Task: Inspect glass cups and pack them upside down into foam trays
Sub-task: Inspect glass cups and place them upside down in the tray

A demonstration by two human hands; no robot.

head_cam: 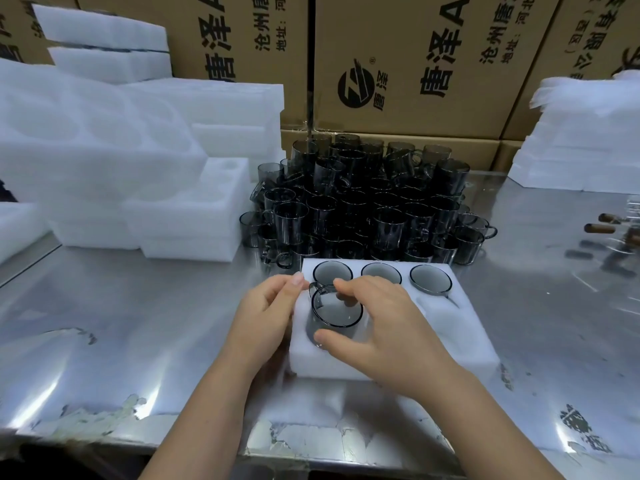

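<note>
On steel table [138, 323], right hand [381, 334] grips cup [334, 315], left hand [263, 306] holds foam tray [450, 327]

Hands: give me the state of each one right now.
Left hand: holds the left edge of the foam tray.
Right hand: grips the glass cup over a tray slot.

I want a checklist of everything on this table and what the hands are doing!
Surface: shiny metal table, scuffed patches near its front edge.
Job's things: foam tray holds three upside-down cups in its far row; held cup at its near-left slot; cup pile behind.
Clutter: blurred brown-handled things far right.
Hands: right hand grips the held cup with thumb and fingers; left hand at the tray's left edge, grip unclear.
Cables: nothing seen.
Surroundings: foam stacks, cardboard boxes.
</note>
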